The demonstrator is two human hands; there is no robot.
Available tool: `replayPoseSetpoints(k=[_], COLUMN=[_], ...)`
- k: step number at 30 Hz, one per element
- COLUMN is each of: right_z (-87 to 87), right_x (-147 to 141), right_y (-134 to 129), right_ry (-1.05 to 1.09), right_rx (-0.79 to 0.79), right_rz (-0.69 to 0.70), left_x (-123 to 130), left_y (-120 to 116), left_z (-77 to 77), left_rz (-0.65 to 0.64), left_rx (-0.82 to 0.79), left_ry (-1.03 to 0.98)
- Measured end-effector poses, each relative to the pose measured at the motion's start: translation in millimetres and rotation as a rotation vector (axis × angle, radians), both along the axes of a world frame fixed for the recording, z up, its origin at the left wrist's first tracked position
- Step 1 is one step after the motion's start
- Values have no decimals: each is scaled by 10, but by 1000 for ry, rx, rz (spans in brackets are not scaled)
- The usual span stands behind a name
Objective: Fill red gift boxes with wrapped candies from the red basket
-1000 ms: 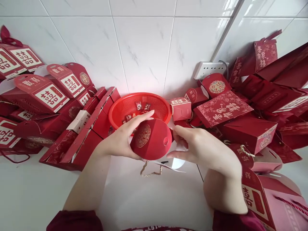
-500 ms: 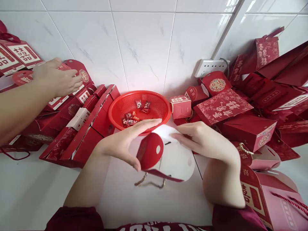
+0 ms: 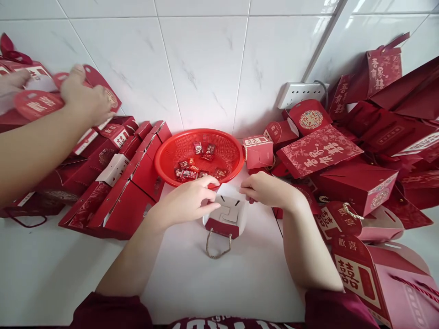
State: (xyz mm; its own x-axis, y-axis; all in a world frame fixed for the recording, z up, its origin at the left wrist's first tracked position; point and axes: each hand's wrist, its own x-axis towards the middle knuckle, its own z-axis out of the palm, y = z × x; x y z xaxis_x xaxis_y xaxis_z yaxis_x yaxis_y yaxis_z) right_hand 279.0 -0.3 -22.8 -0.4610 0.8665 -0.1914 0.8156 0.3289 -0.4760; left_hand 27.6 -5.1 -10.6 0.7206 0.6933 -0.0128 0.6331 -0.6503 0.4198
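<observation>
Left hand (image 3: 187, 203): fingers curled together, pinching the left edge of the small red box (image 3: 226, 217); index finger reaches over the box's white inner flaps.
Right hand (image 3: 265, 189): fingers bent together on the right upper edge of the same box; whether it grips or merely rests there cannot be told.
Small red box: on the white table (image 3: 222, 283), between both hands, just in front of the red basket (image 3: 164, 157); top open, white flaps with slots showing.
Box handle: a cord loop (image 3: 217, 246) hanging from the near side, lying on the table.
Red basket: round, mesh-walled, against the tiled wall (image 3: 206, 68); wrapped candies (image 3: 192, 171) lie in its bottom.
Left side: flat folded red boxes (image 3: 116, 201) stacked just beside the basket.
Right side: heap of red gift boxes and bags (image 3: 356, 151); a white power strip (image 3: 300, 93) on the wall behind them.
Other person: a hand (image 3: 87, 98) at far left, resting on red boxes there, well apart from the small red box.
</observation>
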Motion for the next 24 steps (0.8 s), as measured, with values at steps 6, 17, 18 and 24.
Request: replayPoseSetpoints(k=[6,17,18,24], right_z=[-92,-9,6,-106], right_x=[66,-311,-382,-1064], right_y=[128,454,586,1387], right_ry=[95,214,130,-251], right_rx=[-17,269,280,118], right_rz=[73,67,93,296], left_x=[-176,-265,-272,-296], left_y=[188,109,100,78], left_z=[-45,127,136,161], left_rz=[74,137,130,52], left_rx=[-253,-222,-224,-257], left_ry=[60,77,98,78])
